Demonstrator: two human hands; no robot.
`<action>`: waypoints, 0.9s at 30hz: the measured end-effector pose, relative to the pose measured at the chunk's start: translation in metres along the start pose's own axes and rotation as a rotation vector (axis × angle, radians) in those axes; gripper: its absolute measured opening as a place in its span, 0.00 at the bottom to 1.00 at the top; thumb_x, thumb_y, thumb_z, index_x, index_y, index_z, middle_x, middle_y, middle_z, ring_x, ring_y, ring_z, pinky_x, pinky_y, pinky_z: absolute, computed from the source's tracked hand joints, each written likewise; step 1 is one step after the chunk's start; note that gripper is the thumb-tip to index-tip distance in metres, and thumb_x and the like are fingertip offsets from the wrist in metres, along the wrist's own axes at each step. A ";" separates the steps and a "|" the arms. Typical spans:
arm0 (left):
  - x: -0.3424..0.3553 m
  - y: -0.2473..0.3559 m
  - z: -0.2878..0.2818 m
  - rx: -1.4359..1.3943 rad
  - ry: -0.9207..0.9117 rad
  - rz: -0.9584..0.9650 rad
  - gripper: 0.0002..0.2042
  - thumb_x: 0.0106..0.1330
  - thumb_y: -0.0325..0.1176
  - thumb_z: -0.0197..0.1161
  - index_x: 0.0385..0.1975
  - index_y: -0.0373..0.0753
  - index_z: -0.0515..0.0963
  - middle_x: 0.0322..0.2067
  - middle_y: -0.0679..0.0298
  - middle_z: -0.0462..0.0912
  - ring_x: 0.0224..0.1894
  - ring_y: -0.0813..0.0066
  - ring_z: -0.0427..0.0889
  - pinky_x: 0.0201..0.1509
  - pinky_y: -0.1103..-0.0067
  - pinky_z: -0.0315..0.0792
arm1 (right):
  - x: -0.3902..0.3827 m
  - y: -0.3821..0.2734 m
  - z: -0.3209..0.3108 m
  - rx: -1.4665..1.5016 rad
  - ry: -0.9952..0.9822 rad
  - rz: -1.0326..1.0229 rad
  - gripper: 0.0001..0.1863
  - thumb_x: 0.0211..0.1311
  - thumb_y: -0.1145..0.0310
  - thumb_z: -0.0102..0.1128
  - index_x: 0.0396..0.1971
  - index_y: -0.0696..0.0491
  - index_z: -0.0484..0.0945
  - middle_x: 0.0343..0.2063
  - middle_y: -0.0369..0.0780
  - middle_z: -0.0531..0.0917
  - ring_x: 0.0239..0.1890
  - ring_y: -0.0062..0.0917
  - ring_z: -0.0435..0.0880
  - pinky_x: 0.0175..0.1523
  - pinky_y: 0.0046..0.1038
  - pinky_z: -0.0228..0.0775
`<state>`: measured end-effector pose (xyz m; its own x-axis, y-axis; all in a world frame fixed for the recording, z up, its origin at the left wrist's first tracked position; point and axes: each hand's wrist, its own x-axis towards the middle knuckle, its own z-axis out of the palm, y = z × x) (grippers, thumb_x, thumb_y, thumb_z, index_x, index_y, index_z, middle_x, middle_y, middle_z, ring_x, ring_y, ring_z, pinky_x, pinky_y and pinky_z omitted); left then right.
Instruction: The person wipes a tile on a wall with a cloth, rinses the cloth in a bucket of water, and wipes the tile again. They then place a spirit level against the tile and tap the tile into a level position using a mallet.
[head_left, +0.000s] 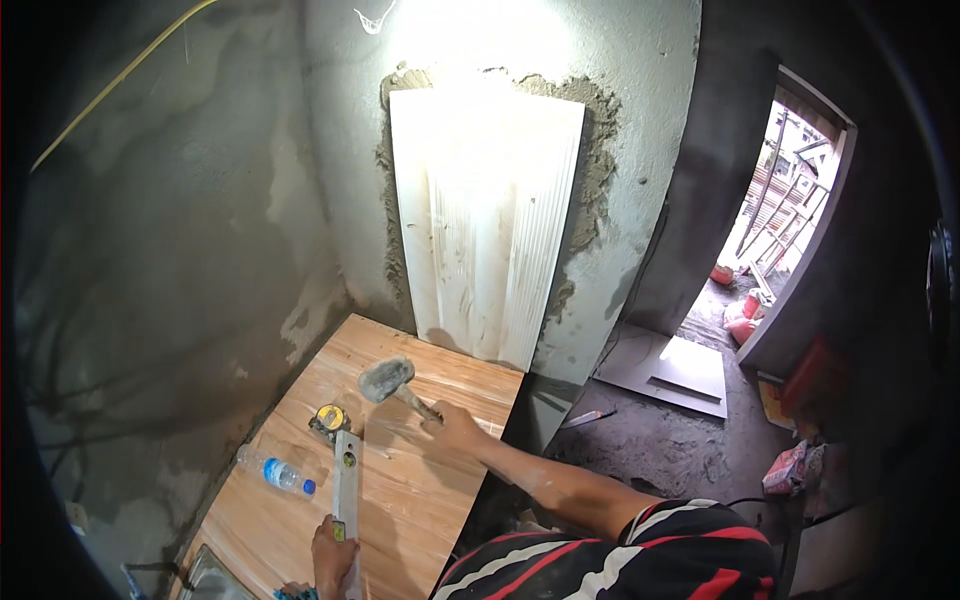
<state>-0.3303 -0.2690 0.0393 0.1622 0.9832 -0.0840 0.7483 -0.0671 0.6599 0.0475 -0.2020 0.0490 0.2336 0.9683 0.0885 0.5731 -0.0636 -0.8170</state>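
Note:
My right hand [456, 430] is closed round the handle of a mallet [386, 380], whose thick grey head hangs over the wood-patterned countertop [420, 485]. Lower down, my left hand [332, 556] grips a spirit level [346, 480] that points away from me along the counter. By the level's far end is a yellow and black tape measure [330, 418]. A clear plastic bottle [278, 472] with a blue cap lies on its side to the left. Beyond the counter, a ribbed white tile panel [475, 230] stands against the wall, with rough mortar [597, 190] round its edges.
Grey plastered walls [190, 230] close in the left and back. A metal sink [212, 578] is at the counter's lower left. To the right, flat boards [665, 368] lie on the rough floor, near an open doorway [780, 210] and a red and white bag [786, 468].

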 end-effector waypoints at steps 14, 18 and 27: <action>0.002 0.029 0.025 0.193 -0.108 0.013 0.33 0.60 0.26 0.57 0.70 0.33 0.66 0.56 0.34 0.78 0.60 0.40 0.78 0.62 0.60 0.74 | -0.005 -0.074 -0.267 -0.168 0.451 -0.405 0.22 0.69 0.61 0.68 0.53 0.61 0.78 0.35 0.57 0.86 0.40 0.40 0.90 0.44 0.37 0.79; 0.001 0.075 0.024 0.193 -0.111 -0.018 0.42 0.60 0.30 0.62 0.77 0.33 0.54 0.69 0.34 0.65 0.72 0.39 0.64 0.76 0.62 0.61 | -0.016 -0.102 -0.306 -0.175 0.450 -0.406 0.19 0.71 0.63 0.66 0.50 0.63 0.76 0.31 0.54 0.85 0.37 0.39 0.90 0.40 0.38 0.77; 0.152 0.274 0.036 0.142 0.157 0.765 0.45 0.57 0.36 0.78 0.71 0.25 0.59 0.74 0.31 0.52 0.76 0.32 0.53 0.79 0.55 0.53 | 0.021 -0.134 -0.337 -0.334 0.475 -0.747 0.18 0.67 0.69 0.67 0.51 0.64 0.77 0.38 0.55 0.85 0.39 0.50 0.88 0.42 0.40 0.80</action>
<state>-0.0779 -0.1441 0.1804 0.5796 0.6674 0.4676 0.5429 -0.7441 0.3892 0.2408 -0.2546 0.3526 -0.0317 0.5909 0.8061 0.8816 0.3964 -0.2560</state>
